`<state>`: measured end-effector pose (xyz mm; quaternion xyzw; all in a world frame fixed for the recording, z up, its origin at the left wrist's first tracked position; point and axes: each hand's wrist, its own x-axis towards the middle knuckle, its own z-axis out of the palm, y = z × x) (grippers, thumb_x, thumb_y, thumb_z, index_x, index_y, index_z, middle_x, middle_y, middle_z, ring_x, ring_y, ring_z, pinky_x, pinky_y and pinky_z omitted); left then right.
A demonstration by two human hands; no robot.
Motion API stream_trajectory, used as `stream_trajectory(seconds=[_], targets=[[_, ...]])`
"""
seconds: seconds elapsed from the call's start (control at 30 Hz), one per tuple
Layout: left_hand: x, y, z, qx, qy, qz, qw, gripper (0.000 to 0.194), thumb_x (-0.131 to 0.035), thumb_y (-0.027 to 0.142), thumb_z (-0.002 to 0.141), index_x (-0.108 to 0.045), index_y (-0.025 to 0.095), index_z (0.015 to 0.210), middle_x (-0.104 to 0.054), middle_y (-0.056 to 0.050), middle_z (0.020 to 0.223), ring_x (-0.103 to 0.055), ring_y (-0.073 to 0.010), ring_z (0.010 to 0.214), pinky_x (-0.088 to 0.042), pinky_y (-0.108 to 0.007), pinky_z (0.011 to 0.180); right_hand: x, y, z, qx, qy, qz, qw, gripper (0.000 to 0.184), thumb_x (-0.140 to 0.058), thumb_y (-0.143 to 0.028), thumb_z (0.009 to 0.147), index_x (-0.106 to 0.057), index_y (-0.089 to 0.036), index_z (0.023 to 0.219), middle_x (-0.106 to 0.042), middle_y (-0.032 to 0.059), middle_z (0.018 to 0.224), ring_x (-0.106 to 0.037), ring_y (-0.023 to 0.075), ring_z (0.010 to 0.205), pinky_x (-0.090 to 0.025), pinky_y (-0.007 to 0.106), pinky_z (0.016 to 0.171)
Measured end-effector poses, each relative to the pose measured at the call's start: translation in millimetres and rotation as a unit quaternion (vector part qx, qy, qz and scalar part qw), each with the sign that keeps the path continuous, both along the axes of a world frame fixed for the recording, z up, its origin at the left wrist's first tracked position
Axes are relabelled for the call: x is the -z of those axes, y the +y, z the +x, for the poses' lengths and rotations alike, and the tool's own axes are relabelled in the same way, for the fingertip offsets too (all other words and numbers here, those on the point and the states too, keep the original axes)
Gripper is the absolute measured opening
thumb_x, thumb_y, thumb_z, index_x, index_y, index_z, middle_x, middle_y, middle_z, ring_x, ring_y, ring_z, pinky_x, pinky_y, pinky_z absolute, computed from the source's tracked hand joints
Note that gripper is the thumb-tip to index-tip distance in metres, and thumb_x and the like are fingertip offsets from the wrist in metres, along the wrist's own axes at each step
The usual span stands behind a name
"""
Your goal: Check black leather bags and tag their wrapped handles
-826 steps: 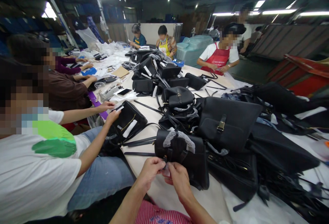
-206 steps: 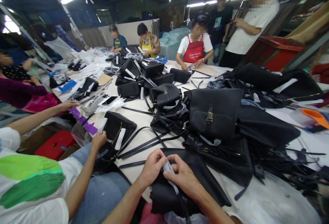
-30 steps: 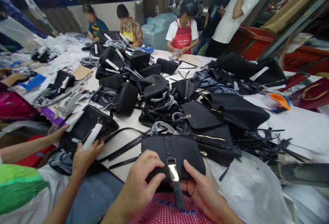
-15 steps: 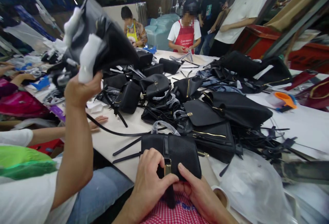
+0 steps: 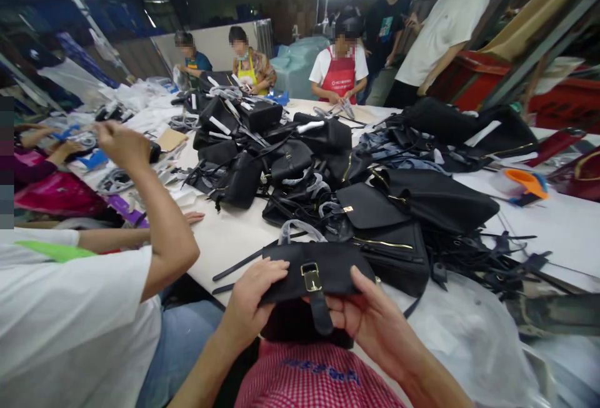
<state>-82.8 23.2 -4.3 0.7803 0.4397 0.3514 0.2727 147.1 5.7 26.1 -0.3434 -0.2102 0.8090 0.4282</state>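
Note:
A black handbag [image 5: 335, 261] lies at the table's near edge, its front flap lifted toward me. On the flap sits a gold buckle [image 5: 311, 277] with a short black strap [image 5: 321, 313] hanging below it. My left hand [image 5: 255, 292] grips the flap's left side, thumb beneath and fingers on top. My right hand [image 5: 370, 305] holds the right side, its thumb on the flap and its fingers underneath, beside the strap. Clear plastic wraps the bag's handle [image 5: 300, 228] behind the flap.
Black bags [image 5: 290, 161] are heaped across the table [image 5: 225, 233]. At right lie a plastic bag [image 5: 462, 339] and an orange tape roll [image 5: 525, 184]. A co-worker's raised arm [image 5: 164, 208] is close on my left; several people are beyond the table.
The handbag's flap has been tilted up toward me, and my left hand has moved from the buckle strap to the flap's left edge. The co-worker's black bag has left their raised hand.

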Motion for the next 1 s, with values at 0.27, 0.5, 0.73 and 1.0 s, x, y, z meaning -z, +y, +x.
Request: stream_trajectory(seconds=[0.27, 0.5, 0.73, 1.0], targets=[[-17.5, 33.4, 18.2, -0.147, -0.075, -0.1, 0.981, 0.021, -0.055, 0.034, 0.088, -0.061, 0.019, 0.074, -0.06, 0.004, 0.066, -0.054, -0.0142, 0.065, -0.043, -0.024, 0.066, 27.3, 16.8, 7.2, -0.103, -0.604, 0.438, 0.658, 0.029, -0.057, -0.019, 0.085, -0.065, -0.019, 0.112, -0.068, 0.0113, 0.112, -0.062, 0.0267, 0.104, -0.048, 0.044, 0.093], [6.8, 58.9, 12.6, -0.171, -0.093, -0.12, 0.973, 0.02, -0.054, 0.037, 0.086, -0.059, 0.02, 0.076, -0.057, 0.004, 0.068, -0.051, -0.0149, 0.07, -0.042, -0.025, 0.068, 51.5, 22.9, -15.5, -0.14, -0.718, 0.554, 0.398, 0.013, -0.055, -0.009, 0.086, -0.064, -0.019, 0.084, -0.066, 0.0084, 0.092, -0.058, 0.0217, 0.078, -0.042, 0.032, 0.066], [27.8, 61.6, 12.3, -0.176, -0.1, -0.136, 0.97, 0.02, -0.052, 0.036, 0.087, -0.06, 0.02, 0.08, -0.061, 0.003, 0.074, -0.056, -0.0173, 0.077, -0.043, -0.026, 0.074, 60.6, 6.2, -18.6, -0.251, -0.672, 0.45, 0.531, 0.009, -0.054, -0.013, 0.086, -0.06, -0.017, 0.09, -0.07, 0.0092, 0.081, -0.064, 0.0239, 0.072, -0.038, 0.031, 0.062], [24.9, 52.4, 20.3, -0.073, -0.099, -0.15, 0.981, 0.019, -0.053, 0.031, 0.088, -0.067, 0.019, 0.089, -0.069, -0.001, 0.085, -0.062, -0.0194, 0.084, -0.047, -0.028, 0.081, 61.4, 46.8, -5.6, -0.286, -0.619, 0.337, 0.65, 0.02, -0.055, -0.018, 0.083, -0.067, -0.017, 0.099, -0.073, 0.0096, 0.104, -0.068, 0.0219, 0.096, -0.049, 0.028, 0.079]])
